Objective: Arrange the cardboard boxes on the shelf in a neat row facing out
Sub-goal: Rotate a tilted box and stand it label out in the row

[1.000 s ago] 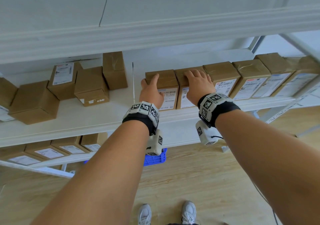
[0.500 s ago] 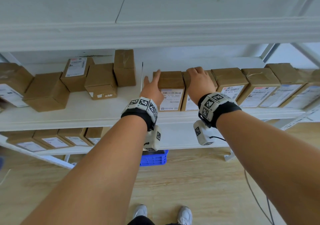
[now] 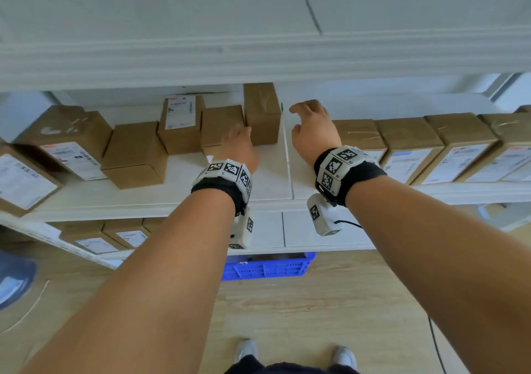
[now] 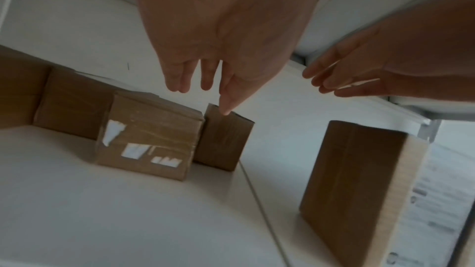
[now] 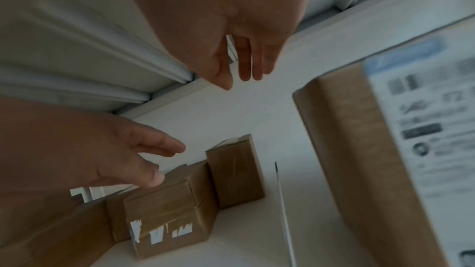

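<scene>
Brown cardboard boxes stand on the white shelf [image 3: 267, 184]. On the right a neat row [image 3: 408, 143] faces out with its labels to the front; its end box [image 5: 359, 149] is nearest my hands. Left of a bare gap, loose boxes sit askew: a tall upright box [image 3: 261, 112] at the back, a box with a torn label [image 3: 221, 126] [image 4: 146, 137], and a box with its label on top [image 3: 179, 120]. My left hand [image 3: 240, 143] [image 4: 205, 80] hovers with straight fingers above the torn-label box. My right hand [image 3: 304, 120] [image 5: 244, 72] is relaxed and empty over the gap.
More loose boxes [image 3: 135, 155] lie at odd angles at the shelf's left end [image 3: 63, 138]. An upper shelf [image 3: 258, 63] hangs low overhead. A lower shelf holds labelled boxes [image 3: 94, 241]. A blue crate [image 3: 267, 267] sits on the wooden floor.
Both hands have let go of the row's end boxes and moved left and deeper, toward the loose boxes. My view has shifted left as well.
</scene>
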